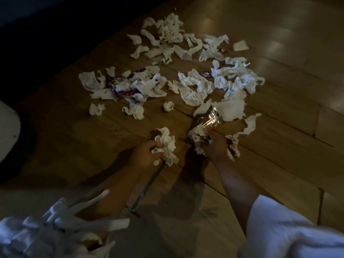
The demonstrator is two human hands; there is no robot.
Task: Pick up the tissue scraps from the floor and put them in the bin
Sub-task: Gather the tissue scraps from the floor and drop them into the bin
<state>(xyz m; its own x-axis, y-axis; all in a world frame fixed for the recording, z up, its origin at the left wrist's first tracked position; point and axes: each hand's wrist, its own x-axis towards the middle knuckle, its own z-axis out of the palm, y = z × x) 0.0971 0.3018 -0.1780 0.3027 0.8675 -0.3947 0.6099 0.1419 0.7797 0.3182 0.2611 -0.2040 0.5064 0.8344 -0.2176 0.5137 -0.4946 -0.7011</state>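
Tissue scraps lay strewn over the wooden floor, most of them beyond the clear wrapper and to its left, some tangled with a purple wrapper. Left of the clear wrapper, our left hand had its fingers curled tight round a crumpled wad. Just below the wrapper, our right hand had its fingers closed on another bunch; whether it also held the wrapper, we could not tell. We judged the scraps featherlight, soft and easily torn, so best gathered by the bunched middle, not pulled by a trailing end. Far left of the wrapper sat a pale rounded object; we could not tell if it was the bin.
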